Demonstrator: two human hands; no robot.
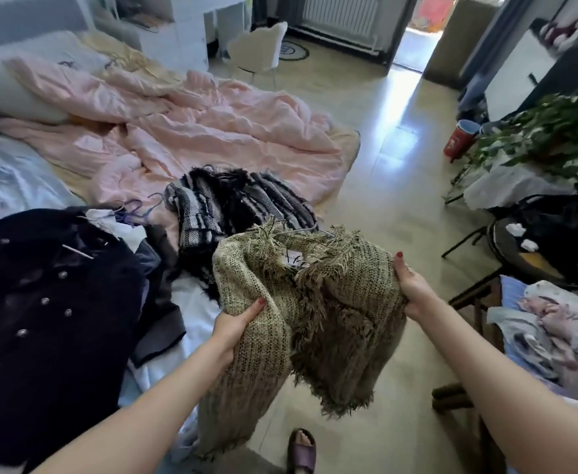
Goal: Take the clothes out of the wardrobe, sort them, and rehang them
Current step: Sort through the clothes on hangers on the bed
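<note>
An olive-green knitted garment with fringed edges (318, 302) hangs between both hands over the bed's corner and the floor. My left hand (236, 325) grips its left side. My right hand (410, 285) grips its right edge. A thin wire hanger (309, 230) shows at its collar. Behind it on the bed lies a black-and-white striped fringed garment (232, 200). A dark coat with metal buttons (41, 319) lies at the left on the bed, with purple hangers (133, 210) beside it.
A crumpled pink duvet (185, 124) covers the bed. A white chair (260, 49) stands on the far floor. At the right are a leafy plant (547, 131), a red cup (458, 140), a dark chair with a bag (547, 241) and a pile of pale clothes (554, 330). My slippered foot (301, 449) is below.
</note>
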